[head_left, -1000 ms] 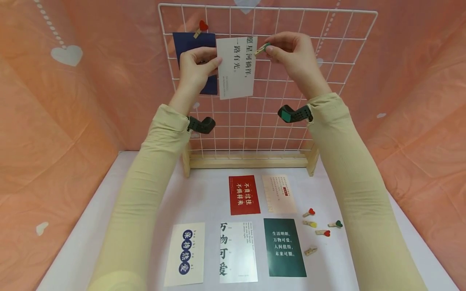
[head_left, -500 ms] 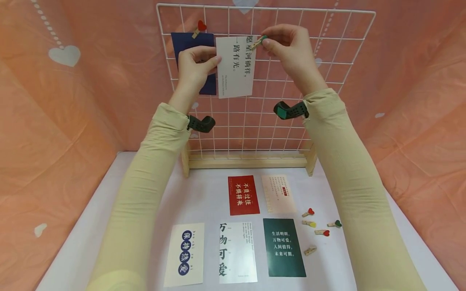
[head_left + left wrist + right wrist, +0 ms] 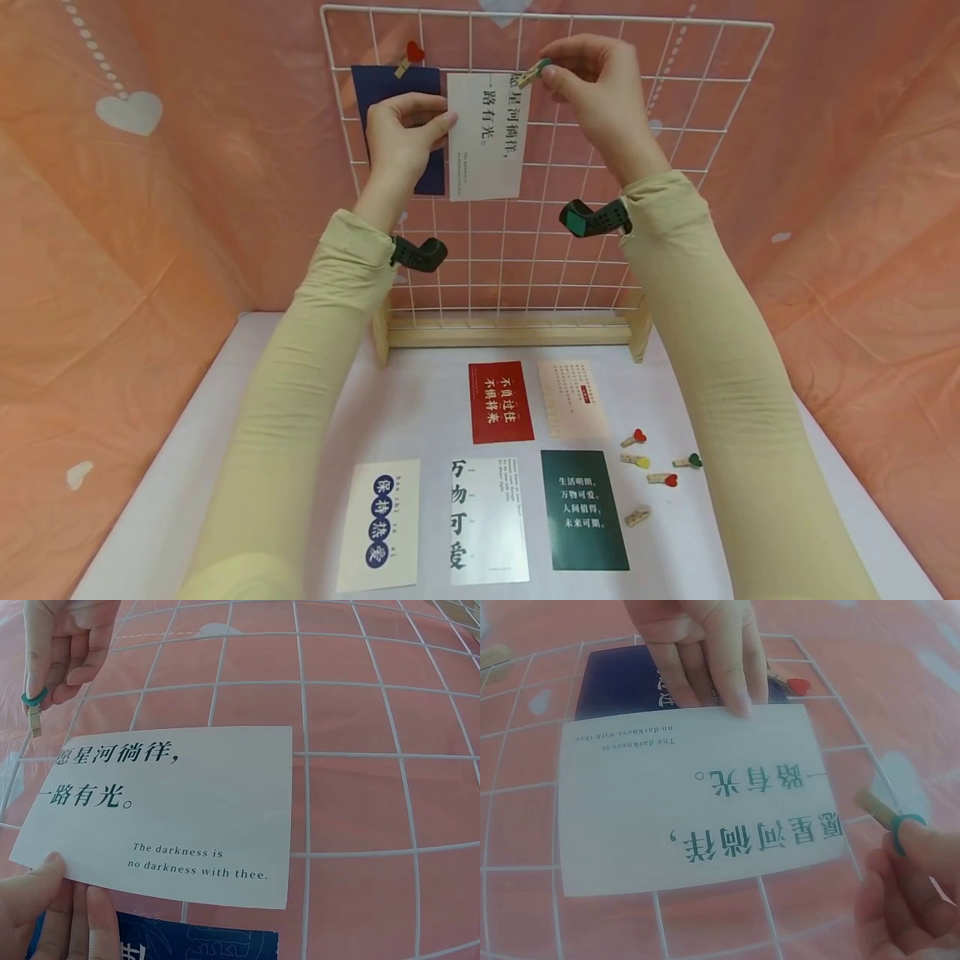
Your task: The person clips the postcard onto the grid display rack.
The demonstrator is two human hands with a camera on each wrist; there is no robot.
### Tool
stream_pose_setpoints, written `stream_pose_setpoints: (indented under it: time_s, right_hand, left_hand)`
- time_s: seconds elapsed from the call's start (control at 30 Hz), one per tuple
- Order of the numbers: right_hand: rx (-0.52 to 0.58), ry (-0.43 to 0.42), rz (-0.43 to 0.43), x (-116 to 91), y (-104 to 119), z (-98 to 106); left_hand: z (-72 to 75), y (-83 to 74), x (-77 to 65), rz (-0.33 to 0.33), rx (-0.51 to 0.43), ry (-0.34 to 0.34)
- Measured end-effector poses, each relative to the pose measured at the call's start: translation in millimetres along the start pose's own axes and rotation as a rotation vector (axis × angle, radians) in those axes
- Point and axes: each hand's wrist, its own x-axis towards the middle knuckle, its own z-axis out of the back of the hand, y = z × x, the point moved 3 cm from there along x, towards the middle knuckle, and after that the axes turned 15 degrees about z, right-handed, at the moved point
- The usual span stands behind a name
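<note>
My left hand (image 3: 405, 142) pinches the left edge of a white postcard (image 3: 487, 158) with dark lettering, thumb in front and fingers behind. The card is held upright against a white wire grid panel (image 3: 555, 158). Between thumb and index finger, my right hand (image 3: 600, 96) pinches a small wooden clothespin (image 3: 876, 808) with a green heart. The clothespin's tip is close by the card's upper right corner. Partly behind my left hand hangs a dark blue card (image 3: 431, 171), fixed to the grid by a clothespin with a red heart (image 3: 408, 58).
On the white table lie a red card (image 3: 501, 417), a cream card (image 3: 573, 408), a dark green card (image 3: 585, 533) and two white cards, one with blue circles (image 3: 378, 550). Several small clothespins (image 3: 636, 461) lie to their right. A wooden base (image 3: 510, 335) supports the grid.
My right hand has risen with the green-heart clothespin, from beside the postcard's right edge to its upper right corner. My left hand keeps the postcard nearly in place.
</note>
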Motion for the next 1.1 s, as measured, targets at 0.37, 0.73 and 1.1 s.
stream_pose_setpoints:
  time_s: [0.37,0.73,1.1]
  right_hand:
    - [-0.023,-0.004,0.017,4,-3,-1]
    - [-0.062,-0.017,0.012,8,1,-3]
    - [-0.097,-0.008,0.027,11,4,-3]
  left_hand:
    - [-2.8,1.7,1.3,-0.012,-0.006,-0.01]
    - [-4.8,4.3,2.3,0.018,-0.015,0.011]
    - [-2.7,3.8,4.2,0.029,-0.059,0.031]
